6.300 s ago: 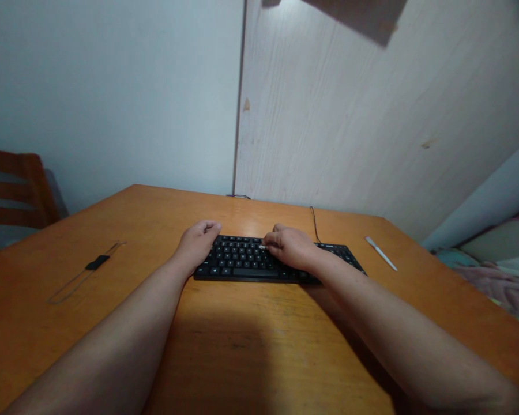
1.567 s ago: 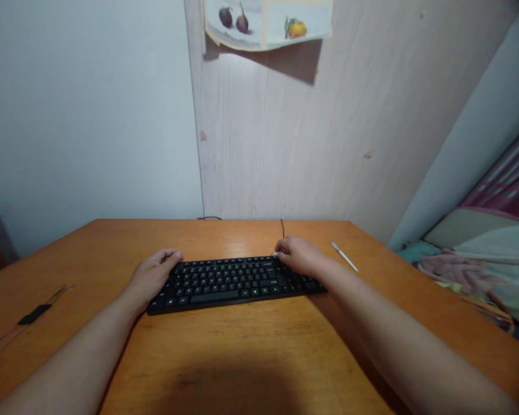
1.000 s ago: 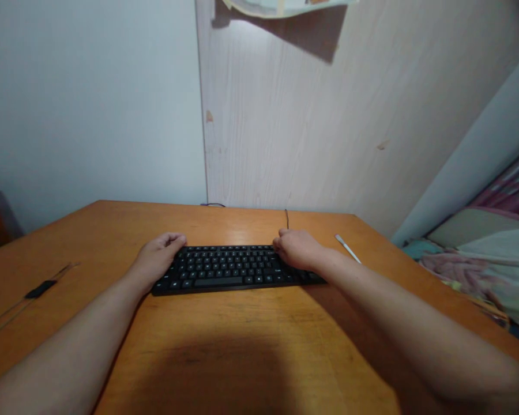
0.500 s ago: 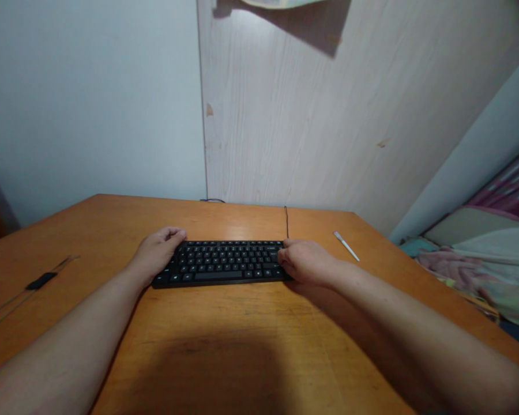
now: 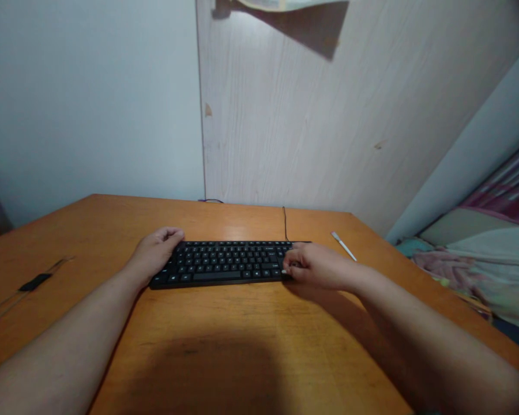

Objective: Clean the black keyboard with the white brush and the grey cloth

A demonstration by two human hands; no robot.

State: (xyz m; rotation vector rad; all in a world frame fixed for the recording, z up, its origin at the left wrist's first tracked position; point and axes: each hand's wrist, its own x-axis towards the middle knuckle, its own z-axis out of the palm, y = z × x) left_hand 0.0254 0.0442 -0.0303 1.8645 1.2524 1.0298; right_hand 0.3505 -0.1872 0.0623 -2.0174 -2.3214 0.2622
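A black keyboard (image 5: 229, 260) lies flat on the wooden table, its keys facing up. My left hand (image 5: 158, 251) is closed round its left end, with the thumb along the far corner. Over the keyboard's right end is my right hand (image 5: 315, 265), its fingers curled and pinched together near the number keys. A tiny pale spot shows at those fingertips, and I cannot make out whether they hold anything. This hand hides much of the keyboard's right end. A thin black cable (image 5: 285, 222) runs from the keyboard's far side toward the wall.
A small white-handled brush (image 5: 343, 246) lies right of my right hand. On the left is a black strip with thin cords (image 5: 35, 282). The table (image 5: 225, 351) meets a wall at its far edge. Bedding (image 5: 450, 265) is beyond its right edge.
My right hand has shifted slightly to the right, off the keyboard's main key block, and its fingers have curled into a pinch. My left hand stays on the keyboard's left end.
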